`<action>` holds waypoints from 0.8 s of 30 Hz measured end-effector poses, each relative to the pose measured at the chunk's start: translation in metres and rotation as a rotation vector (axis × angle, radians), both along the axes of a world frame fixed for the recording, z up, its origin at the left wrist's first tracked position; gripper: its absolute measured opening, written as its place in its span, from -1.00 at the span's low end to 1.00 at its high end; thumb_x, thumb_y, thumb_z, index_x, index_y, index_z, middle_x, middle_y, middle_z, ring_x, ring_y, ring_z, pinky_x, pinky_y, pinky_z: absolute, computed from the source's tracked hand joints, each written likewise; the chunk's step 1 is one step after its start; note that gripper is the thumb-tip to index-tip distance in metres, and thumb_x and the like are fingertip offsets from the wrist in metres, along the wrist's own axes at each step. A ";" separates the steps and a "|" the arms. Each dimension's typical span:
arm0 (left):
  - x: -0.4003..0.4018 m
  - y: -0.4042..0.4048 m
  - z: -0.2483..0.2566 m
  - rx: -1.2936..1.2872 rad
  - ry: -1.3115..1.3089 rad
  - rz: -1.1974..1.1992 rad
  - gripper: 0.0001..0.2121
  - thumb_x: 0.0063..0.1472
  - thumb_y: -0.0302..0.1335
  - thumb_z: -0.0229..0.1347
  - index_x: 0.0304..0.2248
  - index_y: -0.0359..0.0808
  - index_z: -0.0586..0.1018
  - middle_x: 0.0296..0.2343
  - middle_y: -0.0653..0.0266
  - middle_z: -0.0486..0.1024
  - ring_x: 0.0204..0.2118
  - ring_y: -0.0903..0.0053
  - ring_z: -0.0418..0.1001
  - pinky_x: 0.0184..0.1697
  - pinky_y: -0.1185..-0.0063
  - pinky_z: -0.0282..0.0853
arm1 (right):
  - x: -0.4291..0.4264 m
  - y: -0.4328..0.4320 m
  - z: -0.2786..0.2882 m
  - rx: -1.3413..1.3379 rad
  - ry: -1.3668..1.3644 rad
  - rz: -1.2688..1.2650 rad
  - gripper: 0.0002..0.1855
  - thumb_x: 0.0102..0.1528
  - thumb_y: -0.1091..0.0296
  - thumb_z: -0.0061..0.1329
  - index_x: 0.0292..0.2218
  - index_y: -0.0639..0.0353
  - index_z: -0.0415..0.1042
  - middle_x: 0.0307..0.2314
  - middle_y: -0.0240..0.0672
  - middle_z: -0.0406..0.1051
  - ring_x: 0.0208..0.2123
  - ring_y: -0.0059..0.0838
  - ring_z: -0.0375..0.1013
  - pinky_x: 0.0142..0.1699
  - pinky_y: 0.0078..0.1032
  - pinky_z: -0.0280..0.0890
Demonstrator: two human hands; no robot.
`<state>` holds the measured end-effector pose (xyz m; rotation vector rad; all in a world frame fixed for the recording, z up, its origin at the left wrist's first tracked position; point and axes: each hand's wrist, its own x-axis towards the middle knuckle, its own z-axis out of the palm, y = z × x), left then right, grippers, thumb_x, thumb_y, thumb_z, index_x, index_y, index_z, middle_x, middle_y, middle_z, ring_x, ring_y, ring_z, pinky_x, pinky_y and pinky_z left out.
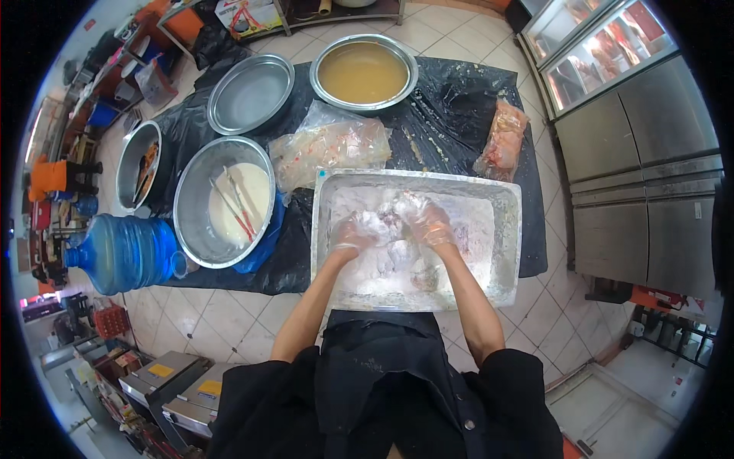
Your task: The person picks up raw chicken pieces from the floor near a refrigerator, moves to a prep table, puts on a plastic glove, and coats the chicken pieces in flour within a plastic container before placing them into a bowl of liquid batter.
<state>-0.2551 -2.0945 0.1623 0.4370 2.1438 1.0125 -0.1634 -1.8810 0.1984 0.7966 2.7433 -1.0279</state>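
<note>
A rectangular tub (pixel 512 246) of white flour (pixel 367 275) stands in front of me, with flour-coated pieces (pixel 424 278), apparently meat, lying in it. Both my hands wear clear plastic gloves and are inside the tub. On the left side, my left hand (pixel 352 232) has its fingers in the flour, against a whitened piece (pixel 389 221). My right hand (pixel 431 225) is across from it, fingers curled toward the same middle area. Flour and blur hide the fingertips, so whether either hand grips a piece does not show.
Left of the tub, a metal basin (pixel 189 229) holds pale batter and red-handled tongs (pixel 239 209). Beyond are a basin of yellowish liquid (pixel 363 74), another basin (pixel 250 94) and plastic bags (pixel 332 146). Bagged raw meat (pixel 503 140) lies right; a blue water jug (pixel 129 252) lies left.
</note>
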 end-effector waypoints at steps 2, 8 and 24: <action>-0.005 -0.023 -0.035 0.079 -0.140 0.067 -0.32 0.01 -0.18 0.22 0.07 -0.40 0.34 -0.07 -0.04 0.44 0.10 0.23 0.29 0.15 0.43 0.16 | -0.008 -0.003 0.028 0.018 0.036 -0.003 -0.47 0.03 -0.03 -0.02 -0.22 0.34 0.43 -0.34 0.12 0.46 -0.26 0.07 0.45 -0.10 -0.14 0.32; -0.001 -0.019 0.000 -0.268 0.094 -0.035 -0.38 -0.10 -0.14 0.22 -0.11 -0.44 0.48 -0.19 -0.17 0.49 -0.10 0.05 0.46 -0.03 0.34 0.36 | -0.013 -0.033 0.068 -0.037 0.076 0.295 -0.44 0.08 0.04 -0.07 -0.01 0.27 0.30 -0.23 0.08 0.43 -0.22 -0.06 0.46 -0.05 -0.31 0.36; 0.002 0.059 -0.060 -0.174 0.197 -0.110 -0.42 0.12 -0.16 0.03 0.03 -0.41 0.34 -0.06 -0.19 0.38 0.01 0.05 0.36 0.09 0.32 0.25 | -0.020 0.037 -0.091 0.322 -0.540 0.416 -0.54 0.16 0.22 -0.26 0.05 0.14 0.34 -0.06 -0.11 0.39 -0.01 -0.11 0.37 0.03 -0.22 0.27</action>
